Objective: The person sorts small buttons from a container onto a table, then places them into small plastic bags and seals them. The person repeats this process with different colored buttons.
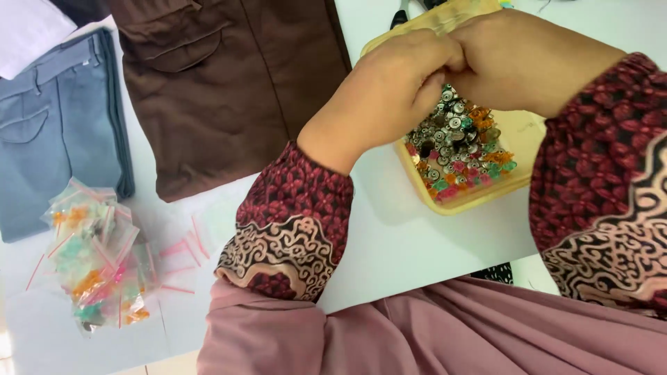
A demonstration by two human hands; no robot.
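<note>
The yellow tray [514,132] stands on the white table [410,243], to the right and rather far in the scene. It is filled with a heap of small fasteners [455,149]: round silver metal pieces mixed with orange, green and pink plastic ones. Both hands are just above this heap and they touch each other. The left hand [382,94] comes from the near side and its fingers are curled shut against the right hand [528,59], which is also closed with its fingers bent inward. What they pinch between them is too small and hidden, so I cannot tell what it is. Both wrists wear dark red sleeves [292,222] with a cream curly pattern at the cuff.

To the left of the hands, a brown garment [222,83] with a flap pocket lies flat on the table. Further left lies a grey-blue garment [55,132], folded, just beside the brown one. Near the left edge there is a pile of small clear zip bags [94,257] with pink strips, some holding coloured pieces. At the near edge, a dusty pink cloth [431,333] covers the person's lap.
</note>
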